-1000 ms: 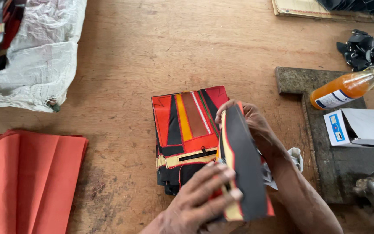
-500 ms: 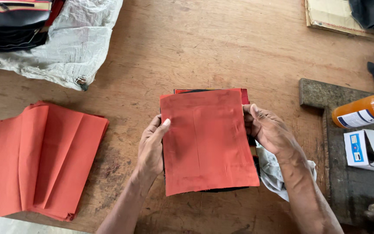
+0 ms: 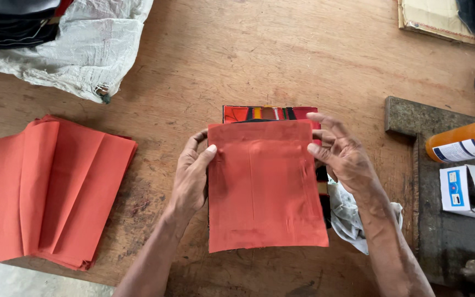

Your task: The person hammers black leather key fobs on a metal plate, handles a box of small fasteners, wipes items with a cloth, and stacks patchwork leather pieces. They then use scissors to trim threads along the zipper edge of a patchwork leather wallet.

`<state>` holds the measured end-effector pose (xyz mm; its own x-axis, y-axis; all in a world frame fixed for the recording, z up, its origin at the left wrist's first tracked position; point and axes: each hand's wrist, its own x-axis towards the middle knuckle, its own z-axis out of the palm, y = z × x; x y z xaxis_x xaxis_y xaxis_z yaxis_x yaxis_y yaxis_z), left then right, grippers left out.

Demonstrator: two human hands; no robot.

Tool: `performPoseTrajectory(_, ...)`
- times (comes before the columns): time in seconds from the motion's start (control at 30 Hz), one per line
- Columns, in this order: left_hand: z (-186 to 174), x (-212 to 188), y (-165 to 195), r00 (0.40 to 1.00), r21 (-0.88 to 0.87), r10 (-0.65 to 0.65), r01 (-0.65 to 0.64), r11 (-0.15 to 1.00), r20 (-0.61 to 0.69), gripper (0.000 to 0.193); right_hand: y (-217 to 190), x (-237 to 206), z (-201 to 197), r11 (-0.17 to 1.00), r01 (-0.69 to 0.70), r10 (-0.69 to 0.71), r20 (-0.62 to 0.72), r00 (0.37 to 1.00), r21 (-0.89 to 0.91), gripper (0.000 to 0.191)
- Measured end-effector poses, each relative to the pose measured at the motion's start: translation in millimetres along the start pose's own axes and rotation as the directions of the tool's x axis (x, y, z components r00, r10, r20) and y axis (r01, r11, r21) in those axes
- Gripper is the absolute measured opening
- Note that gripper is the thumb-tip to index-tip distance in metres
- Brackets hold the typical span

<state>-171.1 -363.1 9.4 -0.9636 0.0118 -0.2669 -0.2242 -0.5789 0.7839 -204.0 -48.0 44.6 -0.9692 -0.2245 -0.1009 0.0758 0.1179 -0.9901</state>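
My left hand and my right hand sit on either side of a red-orange cloth panel, which lies flat between them on the wooden table, its longer sides running away from me and its short lower edge nearest my body. My left thumb rests on the panel's left edge near the top corner, the other fingers curled beneath that edge, so I am pinching the cloth lightly there. My right fingers are half spread and bent over the upper right corner, touching the edge; whether they truly grip it I cannot tell. Both hands stand about equally near the panel, each at its own upper corner. Just beyond the top edge, a patterned stack in red, yellow and black peeks out from underneath. Under my right wrist lies a crumpled white rag. Well to my left is a fanned pile of orange sheets; farther right, an orange bottle and a small white box.
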Motion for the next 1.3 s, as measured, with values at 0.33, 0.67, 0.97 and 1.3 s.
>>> performPoseTrajectory(0.33, 1.0, -4.5, 6.8, 0.984, 0.087, 0.088, -0.103, 0.991, 0.157, 0.052, -8.9, -2.8, 3.8, 0.977, -0.050, 0.032, 0.089, 0.996, 0.208, 0.067)
performPoseTrajectory(0.67, 1.8, -5.1, 15.0, 0.989, -0.156, -0.023, 0.046, 0.987, 0.147, 0.044, 0.9, 1.2, 0.9, 0.980, -0.054, 0.045, 0.047, 0.998, 0.193, 0.056)
performPoseTrajectory(0.97, -15.2, 1.0, 16.3, 0.971, -0.273, 0.185, -0.138, 0.952, 0.154, 0.042, -10.6, -4.5, -1.8, 0.888, -0.133, 0.068, 0.161, 0.985, 0.441, 0.064)
performPoseTrajectory(1.3, -4.3, -2.4, 27.9, 0.939, -0.315, 0.340, -0.310, 0.897, 0.045, 0.069, -12.2, -3.4, -0.5, 0.911, -0.198, 0.146, 0.168, 0.975, 0.360, 0.052)
